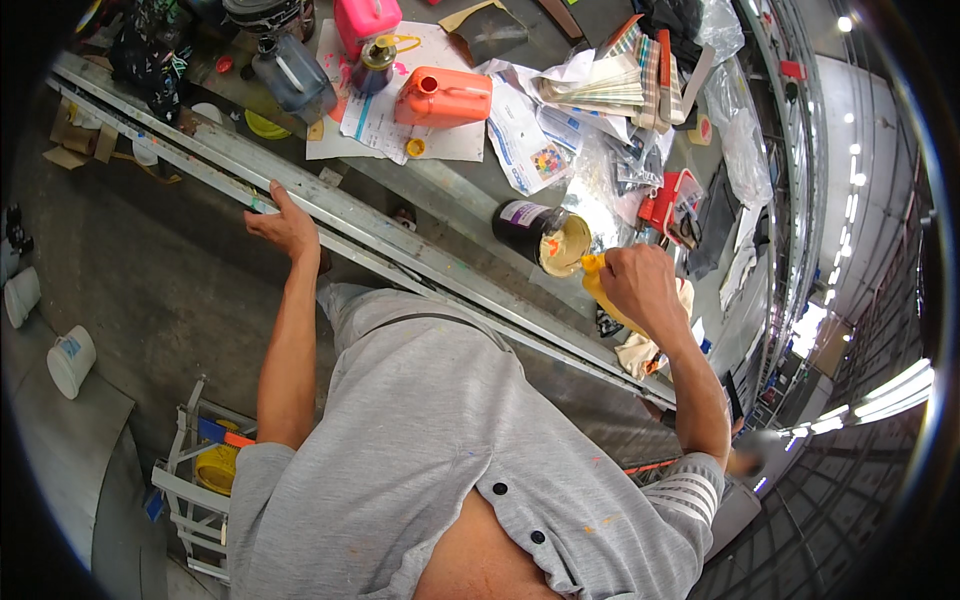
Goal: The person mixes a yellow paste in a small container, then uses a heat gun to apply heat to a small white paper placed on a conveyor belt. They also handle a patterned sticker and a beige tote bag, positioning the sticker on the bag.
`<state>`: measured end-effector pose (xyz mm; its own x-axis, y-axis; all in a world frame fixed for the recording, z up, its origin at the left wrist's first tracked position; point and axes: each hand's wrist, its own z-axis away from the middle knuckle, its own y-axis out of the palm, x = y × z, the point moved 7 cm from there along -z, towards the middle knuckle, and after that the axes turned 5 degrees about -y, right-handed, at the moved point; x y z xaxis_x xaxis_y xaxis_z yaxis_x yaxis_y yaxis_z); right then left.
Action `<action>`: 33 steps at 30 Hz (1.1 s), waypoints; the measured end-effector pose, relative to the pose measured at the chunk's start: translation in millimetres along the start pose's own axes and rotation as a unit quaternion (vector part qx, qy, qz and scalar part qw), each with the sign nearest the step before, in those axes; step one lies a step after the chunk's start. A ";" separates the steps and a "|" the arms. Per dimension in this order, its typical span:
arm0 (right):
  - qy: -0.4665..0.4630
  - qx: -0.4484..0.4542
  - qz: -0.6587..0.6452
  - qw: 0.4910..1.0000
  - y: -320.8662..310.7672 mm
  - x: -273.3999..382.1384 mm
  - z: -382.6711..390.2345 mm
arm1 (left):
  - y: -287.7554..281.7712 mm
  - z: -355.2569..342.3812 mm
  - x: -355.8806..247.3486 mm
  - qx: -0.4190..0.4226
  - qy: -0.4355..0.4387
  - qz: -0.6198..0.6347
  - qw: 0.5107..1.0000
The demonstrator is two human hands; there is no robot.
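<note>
My right hand [645, 285] is closed round a yellow plastic container [603, 290], most of it hidden behind the fingers. Its top end is close to the mouth of a black tub [525, 230] with a purple and white label; whether they touch I cannot tell. Inside the tub is something cream-coloured with an orange spot. Over at the left, my left hand [287, 226] lies against the metal rail [345, 215] along the workbench edge, fingers apart and holding nothing.
On the bench are an orange jug [445, 97], a pink jug [366, 22], a dark grey jug [295, 75], colour swatches [600, 85] and a red box [660, 205]. White buckets [72, 362] and a metal step frame [190, 480] stand at the left. A person [745, 455] is at the right.
</note>
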<state>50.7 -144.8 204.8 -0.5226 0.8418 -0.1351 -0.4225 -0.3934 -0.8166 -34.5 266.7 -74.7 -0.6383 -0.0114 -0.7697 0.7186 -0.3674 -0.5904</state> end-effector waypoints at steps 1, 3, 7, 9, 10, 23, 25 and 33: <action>-0.001 -0.001 0.000 1.000 0.2 -0.2 0.1 | -0.3 0.4 -0.9 -0.001 0.001 -0.001 1.000; -0.001 -0.008 -0.001 1.000 0.9 -1.1 0.4 | -0.6 0.9 -2.1 -0.002 -0.001 0.000 1.000; 0.002 -0.004 -0.001 1.000 0.1 -1.3 0.1 | -0.7 0.6 -2.2 0.001 -0.004 0.003 1.000; 0.005 -0.001 -0.003 1.000 -1.3 -0.7 -0.1 | -1.0 0.2 -1.8 -0.002 -0.001 0.000 1.000; 0.006 0.001 -0.004 1.000 -1.8 -0.6 0.1 | -1.2 0.2 -1.6 -0.003 0.001 -0.001 1.000; 0.103 -0.068 -0.204 0.971 -2.7 -34.4 45.7 | 1.4 0.6 -0.3 -0.003 0.001 0.018 1.000; 0.137 -0.100 -0.302 0.938 4.0 -44.5 63.0 | 0.1 0.8 -0.6 -0.006 -0.005 0.014 1.000; 0.212 -0.187 -0.513 0.810 12.3 -58.6 114.9 | 1.4 -2.6 0.9 -0.013 0.015 0.021 1.000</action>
<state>-9.0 -241.4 267.2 0.2965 0.7370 0.6074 -0.1786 0.6676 -0.7228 -33.3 268.6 -76.9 -0.5994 0.0025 -0.8005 0.7515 -0.3427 -0.5638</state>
